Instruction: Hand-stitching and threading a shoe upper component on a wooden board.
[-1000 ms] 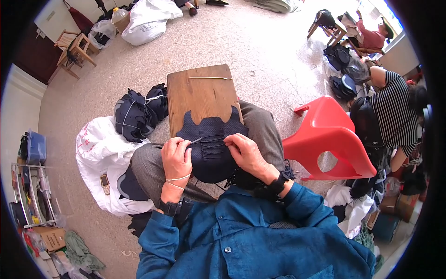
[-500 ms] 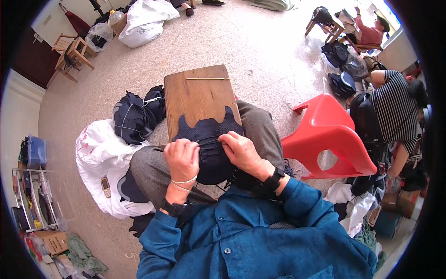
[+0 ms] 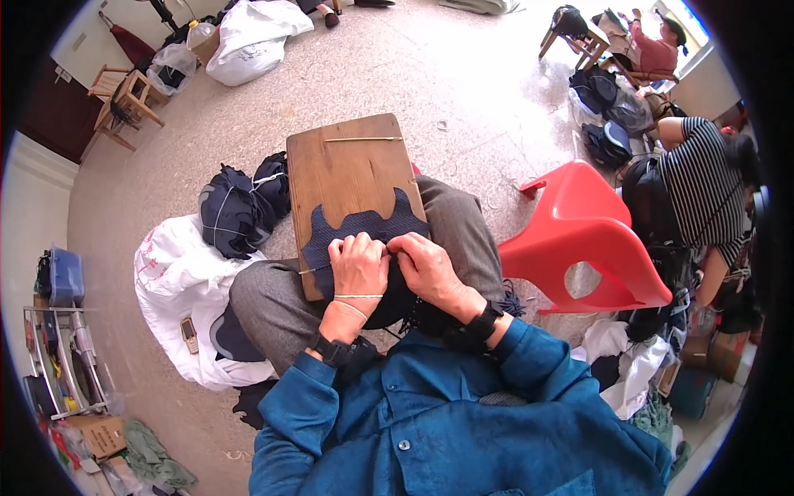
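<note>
A dark navy shoe upper (image 3: pixel 368 221) of textured fabric lies over the near end of a wooden board (image 3: pixel 347 169) on my lap. My left hand (image 3: pixel 358 269) lies across its middle, fingers bent and closed; what they pinch is hidden beneath them. Close beside it my right hand (image 3: pixel 424 269) is closed, thumb and finger pinching the upper near its right edge. The two hands' fingertips almost meet. A thin pale pin-like piece (image 3: pixel 313 270) sticks out left of my left hand. Most of the upper's lower part is covered by my hands.
On the board's far end lies a thin pale rod (image 3: pixel 364 139). Tied dark bundles (image 3: pixel 231 211) and a white sack (image 3: pixel 178 269) with a phone (image 3: pixel 189 335) are at left. A red plastic stool (image 3: pixel 591 231) stands at right, near a person in stripes (image 3: pixel 703 182).
My left hand has moved right and swung upright, from the upper's left edge to its middle beside my right hand. The laces seen across the upper are now covered. My right hand has hardly moved.
</note>
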